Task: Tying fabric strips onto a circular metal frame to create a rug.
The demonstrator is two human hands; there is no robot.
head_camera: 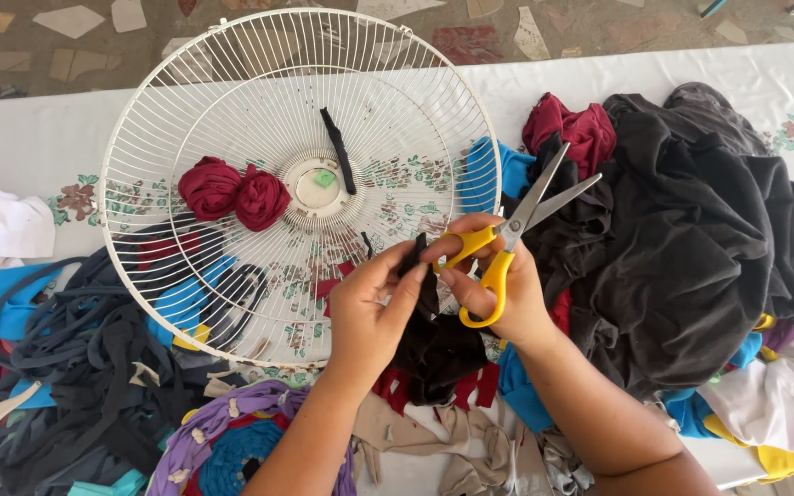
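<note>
Left hand [369, 312]: fingers [408, 276] pinched together on the upper edge of a black fabric piece [434, 344], which hangs down between the two hands over the near part of the counter [20, 138]. Right hand [498, 289]: fingers [459, 228] closed through the yellow handles of a pair of scissors [518, 225], blades parted and pointing up and to the right, away from the fabric piece; thumb and fingertips also meet the same fabric edge beside the left hand. Below the fabric piece: red strips [470, 386] and beige scraps [452, 450], touching it or lying just under it. Left of the hands: a round white wire fan guard [186, 101], lying flat, its near rim just beside the left hand; two dark red fabric balls [232, 193] rest on its wires beside the hub, and one black strip [337, 147] is tied in above the hub. Lower left: a heap of dark grey and blue strips [75, 367], partly under the guard, and a round woven piece in purple, red and blue [232, 441] at the bottom edge. Right of the hands: a large pile of black cloth [691, 230], with a dark red garment [572, 129] at its top left and blue cloth [498, 170] beside it. Far right, lower: white and yellow cloth [765, 413]. Counter cover white with a floral print.
</note>
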